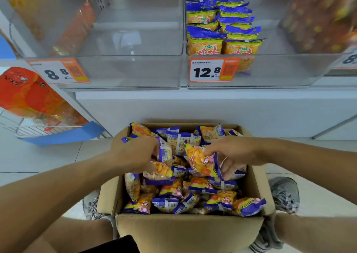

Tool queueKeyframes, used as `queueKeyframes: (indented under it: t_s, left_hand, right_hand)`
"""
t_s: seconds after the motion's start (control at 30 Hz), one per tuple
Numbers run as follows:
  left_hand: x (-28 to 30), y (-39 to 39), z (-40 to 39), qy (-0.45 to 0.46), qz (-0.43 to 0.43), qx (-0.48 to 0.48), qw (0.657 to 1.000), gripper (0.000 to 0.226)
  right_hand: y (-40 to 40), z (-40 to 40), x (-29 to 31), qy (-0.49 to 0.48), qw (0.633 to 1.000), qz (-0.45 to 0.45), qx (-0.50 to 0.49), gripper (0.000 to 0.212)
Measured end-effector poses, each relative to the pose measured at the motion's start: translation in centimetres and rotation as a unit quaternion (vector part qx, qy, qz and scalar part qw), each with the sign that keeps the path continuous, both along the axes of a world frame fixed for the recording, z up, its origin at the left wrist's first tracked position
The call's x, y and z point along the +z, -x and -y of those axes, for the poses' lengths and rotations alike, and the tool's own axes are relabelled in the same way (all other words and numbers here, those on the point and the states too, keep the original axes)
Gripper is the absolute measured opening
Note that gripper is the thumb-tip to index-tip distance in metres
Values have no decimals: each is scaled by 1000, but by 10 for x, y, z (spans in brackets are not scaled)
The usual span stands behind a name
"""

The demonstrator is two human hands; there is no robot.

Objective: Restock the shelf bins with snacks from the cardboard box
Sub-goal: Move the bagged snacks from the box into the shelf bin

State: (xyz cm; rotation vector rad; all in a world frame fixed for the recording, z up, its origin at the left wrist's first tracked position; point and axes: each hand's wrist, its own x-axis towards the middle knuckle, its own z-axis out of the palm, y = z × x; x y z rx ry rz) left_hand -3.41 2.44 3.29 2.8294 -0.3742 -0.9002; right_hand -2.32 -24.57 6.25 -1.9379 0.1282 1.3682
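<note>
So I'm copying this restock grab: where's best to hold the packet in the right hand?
Probably its purple sealed end, from above. The packet lies tilted atop the pile in the cardboard box, that flat edge toward the right hand, which grips it there.

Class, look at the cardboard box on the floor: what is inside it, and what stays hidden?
The cardboard box holds a loose heap of orange-and-purple snack packets, with the left hand and right hand each gripping one. The packets cover the box's bottom, so its depth stays hidden.
</note>
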Motion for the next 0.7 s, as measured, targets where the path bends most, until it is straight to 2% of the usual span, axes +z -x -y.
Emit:
queueKeyframes:
  t_s: [0.07,0.13,0.27,0.4,0.5,0.57,0.67,0.7]
  left_hand:
    - [28,-11,2,36,-18,5,999,32]
    - [54,-17,2,121,-39,48,991,30]
    - [88,-20,5,302,-7,174,937,22]
    - [103,-21,13,391,54,259,881,23]
    - [108,-21,21,445,55,303,841,21]
    - [110,-20,25,460,43,322,826,27]
    - [113,-22,26,464,7,322,825,39]
    - [113,-22,27,486,-11,329,810,38]
  right_hand:
    - [-3,11,10,-63,996,-21,-59,42]
    - [-5,19,19,-139,981,-23,-134,35]
    - [-13,25,40,-239,933,10,-267,36]
    - [-20,27,62,-303,908,53,-284,45]
    - [-19,24,72,-345,890,77,-287,44]
    - [-18,20,77,-367,877,85,-299,43]
    - [-18,16,83,-396,861,80,-308,42]
    - [-19,16,85,-402,858,78,-309,42]
